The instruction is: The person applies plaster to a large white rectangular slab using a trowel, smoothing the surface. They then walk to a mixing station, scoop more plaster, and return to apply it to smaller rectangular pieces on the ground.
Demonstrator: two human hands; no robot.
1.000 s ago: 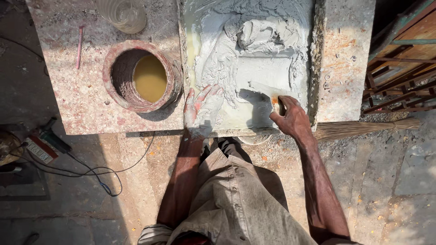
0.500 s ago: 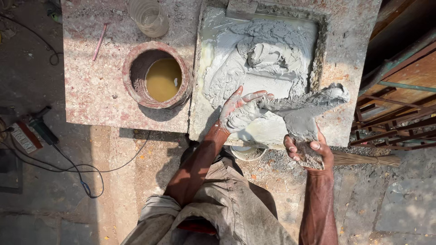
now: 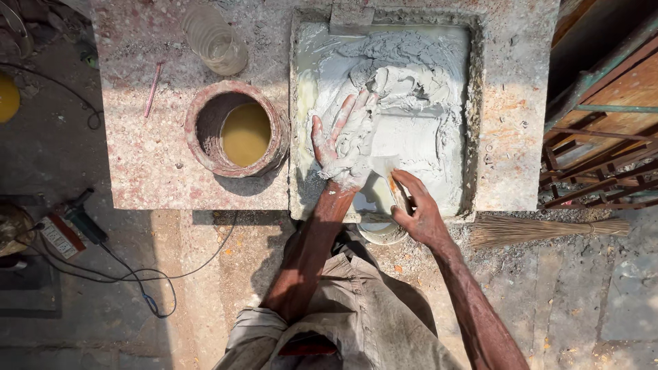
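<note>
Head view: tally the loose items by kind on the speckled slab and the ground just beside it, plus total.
Clay pot of yellowish liquid: 1
Ribbed clear glass tumbler: 1
Pink stick: 1
Scraper blade under right hand: 1
Twig broom: 1
Left hand rests in the grey paste, not counted.
Total: 5

Hard sunlight falls on the tabletop [image 3: 171,164] and the wet grey paste [image 3: 411,89], which looks pale and slightly washed out. The floor [image 3: 62,157] at left lies in deep shade. Focus is sharp, and the edges bend slightly.
</note>
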